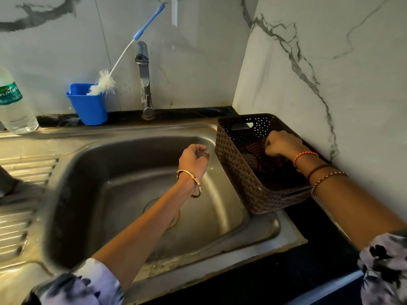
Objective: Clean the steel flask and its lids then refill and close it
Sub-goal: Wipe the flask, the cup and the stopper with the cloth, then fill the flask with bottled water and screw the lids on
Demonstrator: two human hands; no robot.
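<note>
Steel sink (123,155) with brown basket (237,172) at its right rim; right hand (283,144) reaches inside, fingers curled (grasp unclear). Left hand (193,159) hovers relaxed, empty. Flask unseen; likely fetching it, next lifting it out.

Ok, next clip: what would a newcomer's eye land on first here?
Probably the two bare arms reaching over the steel sink: the right hand is down inside the brown woven basket on the sink's right edge, fingers curled, though what it holds is hidden. The left hand hangs loosely curled over the basin, holding nothing. Behind, a bottle brush leans in a blue cup beside the tap.
</note>
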